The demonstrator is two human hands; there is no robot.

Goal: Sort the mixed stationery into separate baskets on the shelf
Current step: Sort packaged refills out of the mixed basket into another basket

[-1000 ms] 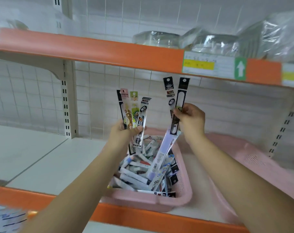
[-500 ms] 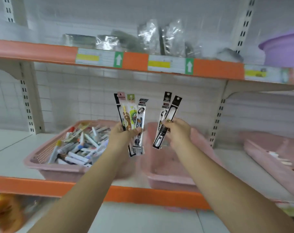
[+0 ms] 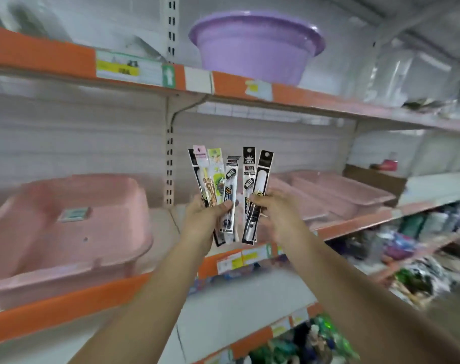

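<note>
— Closest to the viewer?
— Two bare forearms, coming up from the bottom edge. At their ends the left hand (image 3: 205, 216) and the right hand (image 3: 273, 210), side by side, not touching.

— Left hand, grasping what?
— A fan of four packets (image 3: 213, 177). Long, narrow, clear sleeves with printed cards: one black, one pink on top, one green and yellow, one black and white with a grey top. Thumb across the front, fingers behind, closed around the lower half. Tops spread well above the hand, lower ends hanging out below it.

— And the right hand?
— Pinching two black-topped packets (image 3: 254, 179) near their middle, between thumb and fingertips. On the right one, a long white window. Almost upright, tops above the hand, bottoms below it, just beside the fan but apart from it.

— Where, all of this?
— In the air, in front of the middle shelf (image 3: 171, 223).

— And behind?
— At the left a pink basket (image 3: 118, 240) on that shelf, with a small square label (image 3: 74, 214) inside. At the right more pink baskets (image 3: 349, 191), blurred. Between them a slotted upright (image 3: 169, 164). Highest and farthest, a purple basin (image 3: 255, 48) on the upper shelf (image 3: 40, 56).
</note>
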